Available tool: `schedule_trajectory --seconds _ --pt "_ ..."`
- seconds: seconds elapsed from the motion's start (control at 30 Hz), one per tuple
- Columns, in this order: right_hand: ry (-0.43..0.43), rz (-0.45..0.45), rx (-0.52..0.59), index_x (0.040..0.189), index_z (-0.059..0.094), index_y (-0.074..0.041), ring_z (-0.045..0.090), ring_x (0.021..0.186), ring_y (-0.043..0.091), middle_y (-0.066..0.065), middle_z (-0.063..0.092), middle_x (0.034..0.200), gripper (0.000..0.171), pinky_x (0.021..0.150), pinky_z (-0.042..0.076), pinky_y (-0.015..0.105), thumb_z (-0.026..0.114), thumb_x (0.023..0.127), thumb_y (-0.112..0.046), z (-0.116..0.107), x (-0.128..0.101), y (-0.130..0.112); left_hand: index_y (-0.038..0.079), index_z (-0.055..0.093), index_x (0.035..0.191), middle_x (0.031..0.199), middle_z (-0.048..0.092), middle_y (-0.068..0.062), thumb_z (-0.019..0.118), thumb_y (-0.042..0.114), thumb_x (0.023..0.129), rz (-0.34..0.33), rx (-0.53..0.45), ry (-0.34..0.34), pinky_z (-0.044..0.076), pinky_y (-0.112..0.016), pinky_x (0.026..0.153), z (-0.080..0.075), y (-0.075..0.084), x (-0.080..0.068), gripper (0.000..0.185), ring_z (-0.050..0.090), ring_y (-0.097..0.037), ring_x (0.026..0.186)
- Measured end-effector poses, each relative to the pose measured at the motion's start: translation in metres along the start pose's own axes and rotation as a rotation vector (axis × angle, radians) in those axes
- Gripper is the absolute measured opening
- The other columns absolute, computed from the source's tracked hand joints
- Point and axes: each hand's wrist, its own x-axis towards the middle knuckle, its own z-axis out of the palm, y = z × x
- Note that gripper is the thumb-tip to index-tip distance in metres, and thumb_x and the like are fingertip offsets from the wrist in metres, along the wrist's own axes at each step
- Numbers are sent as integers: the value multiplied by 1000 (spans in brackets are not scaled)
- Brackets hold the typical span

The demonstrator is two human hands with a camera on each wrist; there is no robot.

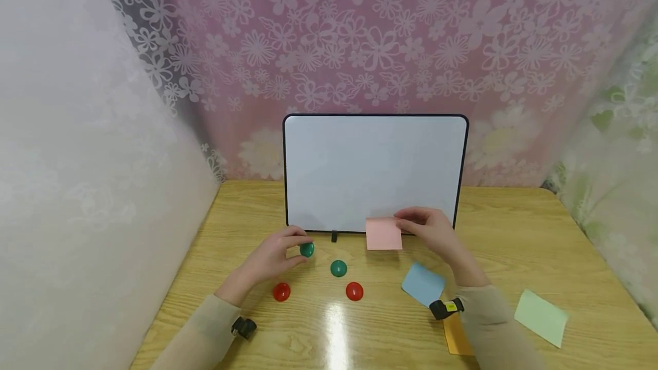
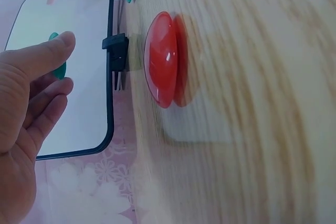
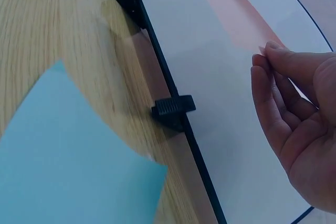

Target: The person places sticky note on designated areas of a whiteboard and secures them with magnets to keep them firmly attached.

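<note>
A white magnetic board [image 1: 375, 170] with a black frame stands upright at the back of the wooden table [image 1: 247, 210]. My left hand [image 1: 298, 248] pinches a green round magnet [image 1: 307, 250] just in front of the board's lower left corner; in the left wrist view the magnet [image 2: 59, 70] shows between thumb and fingers [image 2: 44, 56]. My right hand [image 1: 404, 223] pinches the top right corner of a pink paper note [image 1: 382, 234] held against the board's lower edge. In the right wrist view the fingertips [image 3: 269, 59] grip the note [image 3: 239, 19].
On the table lie a second green magnet [image 1: 338, 268], two red magnets [image 1: 281, 292] [image 1: 354, 291], a blue note [image 1: 423, 284], a light green note [image 1: 541, 317] and an orange note [image 1: 456, 336] partly under my right forearm. Curtains enclose the table on three sides.
</note>
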Motion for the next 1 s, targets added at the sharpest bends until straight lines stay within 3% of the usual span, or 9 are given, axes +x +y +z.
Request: schedule_trajectory --seconds 0.13,0.37,0.8,1.0 --pt "-1 -10 42 125 75 0 74 103 17 15 76 119 29 92 62 40 76 102 -17 8 4 -5 2 77 124 118 68 -4 90 4 86 15 11 23 61 -33 89 -1 0 0 40 68 -18 100" --pt "-16 -21 84 126 75 2 75 102 18 17 75 121 29 92 62 41 75 103 -17 20 12 -9 3 77 123 118 68 -3 91 4 86 21 8 45 61 -33 88 -2 -3 -1 40 68 -18 100" --pt "3 -23 97 125 76 -2 74 105 25 14 74 121 29 97 59 54 74 104 -22 37 23 -19 0 75 129 120 67 -5 90 5 87 20 21 71 61 -33 89 -2 -4 0 44 68 -20 103" --pt "46 -23 111 125 77 -4 74 105 22 12 75 122 29 97 60 49 76 103 -23 44 30 -23 -1 75 128 119 67 -8 90 4 86 23 47 132 61 -35 90 -5 -3 6 44 68 -22 105"
